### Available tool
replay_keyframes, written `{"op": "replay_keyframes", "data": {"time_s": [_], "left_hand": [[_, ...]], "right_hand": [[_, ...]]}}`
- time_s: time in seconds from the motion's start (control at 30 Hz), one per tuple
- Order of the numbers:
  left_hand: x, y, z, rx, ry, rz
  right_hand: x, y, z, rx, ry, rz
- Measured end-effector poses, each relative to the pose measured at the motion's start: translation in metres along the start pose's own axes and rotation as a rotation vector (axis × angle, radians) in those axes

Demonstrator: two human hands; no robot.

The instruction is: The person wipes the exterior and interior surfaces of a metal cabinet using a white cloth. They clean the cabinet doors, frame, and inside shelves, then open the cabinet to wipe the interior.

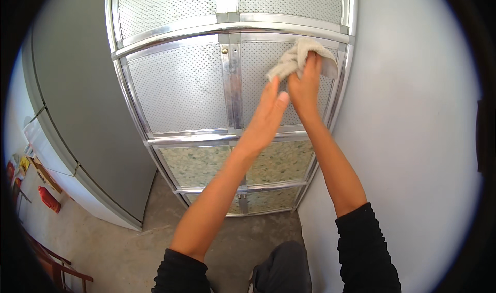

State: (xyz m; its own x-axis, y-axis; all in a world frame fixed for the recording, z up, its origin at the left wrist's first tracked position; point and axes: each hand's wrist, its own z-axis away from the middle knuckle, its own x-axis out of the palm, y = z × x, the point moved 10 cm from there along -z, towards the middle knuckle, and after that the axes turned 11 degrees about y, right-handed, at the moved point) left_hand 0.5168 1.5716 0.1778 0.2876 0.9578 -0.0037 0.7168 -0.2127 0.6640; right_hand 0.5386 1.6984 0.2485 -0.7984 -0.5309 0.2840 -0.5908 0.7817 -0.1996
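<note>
A beige cloth (298,56) is bunched against the perforated right door panel (259,60) of a metal-framed cabinet. My right hand (308,86) grips this cloth near the panel's upper right corner, some of its fingers hidden in the folds. Just below the cloth's left end is my left hand (269,107), thumb apart and fingers pointing up. Its fingertips are at the cloth's edge; whether they touch it I cannot tell. Left of the hands is the matching left door panel (178,91), with a small brass-coloured round knob (224,51) on its frame.
A plain wall (407,118) rises close on the right. The grey side of a refrigerator (93,99) stands on the left. Marbled lower panels (197,165) sit below the hands. On the concrete floor (116,250) are a red bottle (49,200) and a wooden chair (58,268).
</note>
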Motion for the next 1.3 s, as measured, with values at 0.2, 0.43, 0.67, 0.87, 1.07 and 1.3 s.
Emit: {"op": "replay_keyframes", "data": {"time_s": [0.2, 0.43, 0.67, 0.87, 1.07, 1.3], "left_hand": [[-0.087, -0.033, 0.007, -0.202, 0.345, 0.19], [-0.043, 0.011, 0.015, -0.147, 0.152, -0.01], [0.041, -0.027, 0.021, -0.074, -0.051, 0.134], [0.075, -0.077, 0.059, -0.211, -0.188, 0.099], [0.039, -0.046, 0.025, -0.168, -0.048, 0.122], [-0.05, -0.04, 0.029, -0.185, 0.451, 0.2]], "right_hand": [[0.083, -0.086, 0.059, -0.407, -0.297, -0.076], [0.061, -0.055, 0.029, -0.486, -0.31, 0.159], [-0.003, 0.007, 0.016, -0.356, -0.139, 0.459], [-0.064, 0.07, 0.081, -0.164, -0.13, 0.734], [-0.029, 0.046, 0.04, 0.007, -0.129, 0.412], [0.074, -0.06, 0.051, -0.438, -0.459, -0.002]]}}
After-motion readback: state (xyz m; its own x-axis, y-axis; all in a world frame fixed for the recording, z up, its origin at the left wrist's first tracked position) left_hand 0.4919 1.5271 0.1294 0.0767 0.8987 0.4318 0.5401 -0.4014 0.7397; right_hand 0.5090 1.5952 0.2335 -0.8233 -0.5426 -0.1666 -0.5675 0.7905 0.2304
